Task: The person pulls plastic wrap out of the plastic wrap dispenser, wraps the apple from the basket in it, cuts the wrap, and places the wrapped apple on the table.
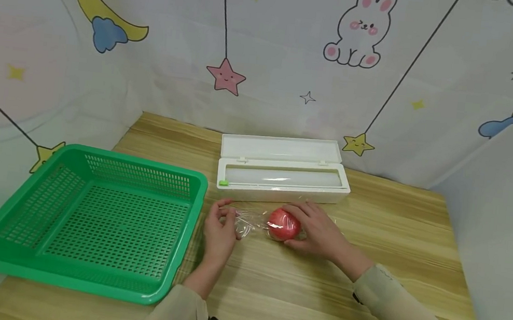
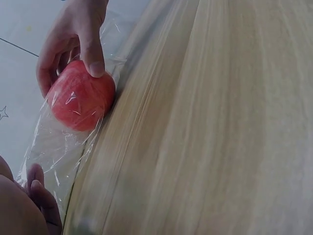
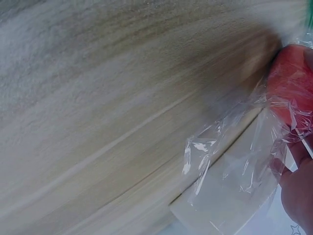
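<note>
A round red apple [image 1: 283, 227] lies on the wooden table, wrapped in clear cling film [image 1: 251, 221]. My right hand [image 1: 319, 232] grips the apple from its right side, thumb near and fingers over the far side. Loose, crumpled film [image 3: 220, 166] spreads out beyond the right hand in the right wrist view. To the left of the apple, my left hand [image 1: 220, 234] pinches the gathered end of the film between curled fingers. In the left wrist view the film stretches from the apple [image 2: 80, 100] to those fingers [image 2: 46, 200].
Behind the hands stands a white cling film dispenser [image 1: 286, 193], its lid [image 1: 281, 149] raised and a roll [image 1: 283, 177] inside. A green plastic basket [image 1: 83, 285] sits left of the left hand. A patterned curtain [image 1: 271, 109] surrounds the table's back and sides.
</note>
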`<action>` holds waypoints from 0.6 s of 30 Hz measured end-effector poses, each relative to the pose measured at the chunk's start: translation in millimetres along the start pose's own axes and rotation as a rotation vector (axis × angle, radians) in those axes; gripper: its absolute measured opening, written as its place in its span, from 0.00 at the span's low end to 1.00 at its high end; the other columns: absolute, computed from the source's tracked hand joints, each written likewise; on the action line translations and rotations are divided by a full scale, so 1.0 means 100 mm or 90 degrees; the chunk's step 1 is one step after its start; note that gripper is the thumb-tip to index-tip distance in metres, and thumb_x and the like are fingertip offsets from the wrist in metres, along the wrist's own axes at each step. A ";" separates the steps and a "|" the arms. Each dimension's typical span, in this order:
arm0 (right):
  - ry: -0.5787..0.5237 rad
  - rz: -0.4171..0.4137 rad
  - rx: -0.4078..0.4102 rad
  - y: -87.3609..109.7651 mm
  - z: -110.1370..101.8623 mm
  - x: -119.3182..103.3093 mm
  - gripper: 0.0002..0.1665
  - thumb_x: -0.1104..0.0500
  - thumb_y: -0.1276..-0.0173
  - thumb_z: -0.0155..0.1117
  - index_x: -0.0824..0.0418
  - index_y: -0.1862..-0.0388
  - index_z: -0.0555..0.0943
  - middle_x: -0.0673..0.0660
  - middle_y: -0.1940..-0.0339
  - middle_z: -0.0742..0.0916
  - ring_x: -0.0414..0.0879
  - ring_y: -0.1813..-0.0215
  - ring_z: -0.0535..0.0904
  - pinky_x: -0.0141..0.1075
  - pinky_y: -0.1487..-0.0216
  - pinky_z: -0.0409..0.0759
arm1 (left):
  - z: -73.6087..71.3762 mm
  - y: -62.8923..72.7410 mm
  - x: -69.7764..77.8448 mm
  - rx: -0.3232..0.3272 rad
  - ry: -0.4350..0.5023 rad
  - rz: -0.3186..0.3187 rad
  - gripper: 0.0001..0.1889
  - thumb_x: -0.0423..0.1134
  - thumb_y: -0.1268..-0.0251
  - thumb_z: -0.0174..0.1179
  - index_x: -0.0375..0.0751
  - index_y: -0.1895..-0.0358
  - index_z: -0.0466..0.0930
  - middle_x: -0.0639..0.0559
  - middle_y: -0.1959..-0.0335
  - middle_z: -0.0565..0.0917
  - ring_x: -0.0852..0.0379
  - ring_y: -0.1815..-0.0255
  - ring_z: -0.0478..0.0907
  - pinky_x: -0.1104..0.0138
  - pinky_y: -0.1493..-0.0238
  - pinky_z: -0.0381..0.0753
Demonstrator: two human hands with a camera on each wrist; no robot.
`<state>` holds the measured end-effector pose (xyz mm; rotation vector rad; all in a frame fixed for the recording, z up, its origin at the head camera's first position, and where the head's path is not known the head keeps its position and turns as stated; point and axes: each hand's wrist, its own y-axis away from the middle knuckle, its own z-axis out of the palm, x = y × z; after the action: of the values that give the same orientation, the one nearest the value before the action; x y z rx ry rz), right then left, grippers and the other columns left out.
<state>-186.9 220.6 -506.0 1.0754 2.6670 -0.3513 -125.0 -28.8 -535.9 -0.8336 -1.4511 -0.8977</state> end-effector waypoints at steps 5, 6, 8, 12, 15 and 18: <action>-0.001 0.007 -0.010 0.00 0.01 0.00 0.52 0.46 0.45 0.89 0.55 0.24 0.75 0.58 0.30 0.82 0.61 0.28 0.75 0.60 0.22 0.70 | -0.03 0.00 -0.05 0.025 -0.057 0.040 0.13 0.31 0.19 0.56 0.38 0.38 0.80 0.39 0.57 0.85 0.61 0.77 0.75 0.72 0.78 0.77; 0.000 0.007 -0.011 0.01 0.01 0.00 0.52 0.46 0.45 0.89 0.55 0.24 0.74 0.58 0.30 0.82 0.61 0.28 0.75 0.60 0.22 0.70 | -0.04 0.01 -0.07 0.031 -0.071 0.056 0.13 0.31 0.19 0.56 0.38 0.38 0.80 0.41 0.56 0.84 0.60 0.74 0.76 0.72 0.75 0.78; -0.001 0.006 -0.012 0.01 0.01 -0.01 0.52 0.46 0.45 0.88 0.54 0.23 0.74 0.58 0.31 0.82 0.60 0.28 0.76 0.61 0.22 0.71 | -0.06 0.03 -0.09 0.036 -0.110 0.097 0.14 0.32 0.20 0.58 0.39 0.37 0.80 0.43 0.53 0.84 0.57 0.67 0.77 0.68 0.67 0.79; -0.003 0.005 -0.006 0.01 0.00 -0.01 0.52 0.46 0.44 0.88 0.55 0.23 0.74 0.58 0.31 0.82 0.60 0.29 0.76 0.60 0.25 0.74 | -0.08 0.11 -0.12 0.019 -0.222 0.248 0.18 0.34 0.24 0.64 0.39 0.36 0.80 0.44 0.43 0.82 0.47 0.48 0.80 0.56 0.47 0.81; -0.005 0.005 0.000 0.01 0.01 -0.01 0.52 0.46 0.44 0.88 0.55 0.23 0.74 0.58 0.32 0.82 0.59 0.30 0.77 0.58 0.28 0.77 | -0.07 0.15 -0.11 0.000 -0.311 0.387 0.23 0.36 0.31 0.70 0.38 0.35 0.80 0.41 0.36 0.81 0.41 0.35 0.77 0.47 0.35 0.76; -0.010 0.005 0.006 0.02 0.01 -0.01 0.53 0.46 0.44 0.88 0.56 0.22 0.73 0.58 0.31 0.82 0.58 0.31 0.78 0.56 0.29 0.79 | -0.04 0.18 -0.06 -0.045 -0.396 0.488 0.26 0.38 0.36 0.73 0.41 0.35 0.80 0.42 0.32 0.80 0.39 0.28 0.73 0.40 0.28 0.71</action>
<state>-184.8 220.8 -507.3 1.0803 2.6498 -0.3703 -107.1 -24.1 -541.1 -1.6694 -1.4214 -0.0952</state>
